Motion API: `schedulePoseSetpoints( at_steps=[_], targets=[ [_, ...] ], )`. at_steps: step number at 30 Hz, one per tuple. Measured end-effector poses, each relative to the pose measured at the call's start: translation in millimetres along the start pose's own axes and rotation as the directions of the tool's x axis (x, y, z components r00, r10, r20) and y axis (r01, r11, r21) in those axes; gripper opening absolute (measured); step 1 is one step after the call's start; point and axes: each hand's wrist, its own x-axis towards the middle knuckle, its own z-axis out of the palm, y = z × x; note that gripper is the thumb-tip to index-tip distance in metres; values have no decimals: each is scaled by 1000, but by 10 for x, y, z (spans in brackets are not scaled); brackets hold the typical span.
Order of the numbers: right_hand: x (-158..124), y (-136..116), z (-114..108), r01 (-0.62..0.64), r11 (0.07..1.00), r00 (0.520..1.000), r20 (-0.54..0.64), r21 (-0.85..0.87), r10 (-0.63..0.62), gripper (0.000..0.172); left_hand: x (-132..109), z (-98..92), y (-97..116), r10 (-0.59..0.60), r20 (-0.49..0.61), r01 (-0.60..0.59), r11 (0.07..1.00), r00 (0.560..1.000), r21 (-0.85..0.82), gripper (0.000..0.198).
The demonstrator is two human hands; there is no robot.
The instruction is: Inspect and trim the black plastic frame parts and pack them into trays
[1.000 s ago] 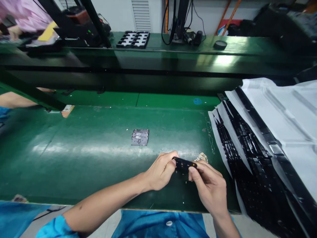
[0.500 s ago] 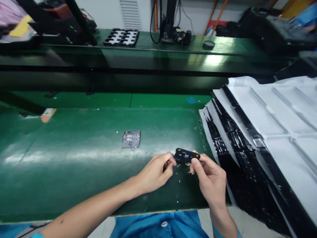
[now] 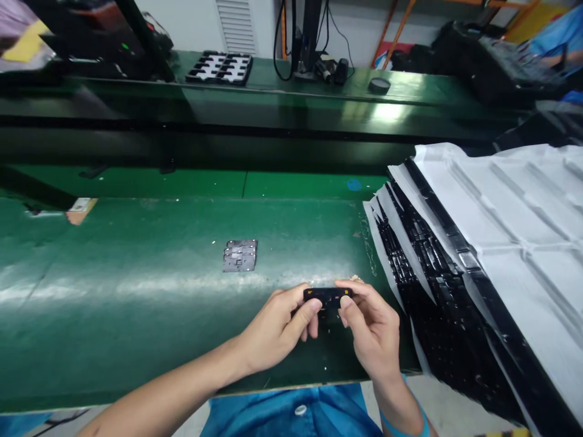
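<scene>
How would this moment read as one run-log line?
left hand: on left end of black part | right hand: on its right end | grey pieces: on green bench | black-and-white stack: at right

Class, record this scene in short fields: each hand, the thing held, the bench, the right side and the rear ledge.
Left hand: grips one end of the black piece
Right hand: grips its other end
Held piece: dark, small orange marks near both ends
Bench: green; flat grey parts lie left of the held piece
Right side: layered black-and-white stack
Rear ledge: black-and-white tray, round dark object
</scene>
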Motion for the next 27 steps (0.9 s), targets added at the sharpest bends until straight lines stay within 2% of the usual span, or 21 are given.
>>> schedulePoseSetpoints(
  at_steps=[4, 12, 23, 27],
  targets=[
    [-33, -12, 56, 32, 998, 999, -3, 49, -32, 17, -97, 35, 0, -61, 22, 63, 993, 998, -100, 39],
    [-58, -13, 125, 7, 995, 1000, 8, 96, -8, 21, -190, 10, 59, 29, -25, -27, 998, 999, 60, 44],
    [-112, 15, 140, -49, 990, 999, 11, 136, 47, 23, -264, -14, 65, 22, -2, -22, 996, 1000, 81, 39],
    [-146, 80, 177, -43, 989, 998, -37, 145, 49, 22, -254, 2, 61, 20, 13, -21, 997, 1000, 70, 39]
  ],
)
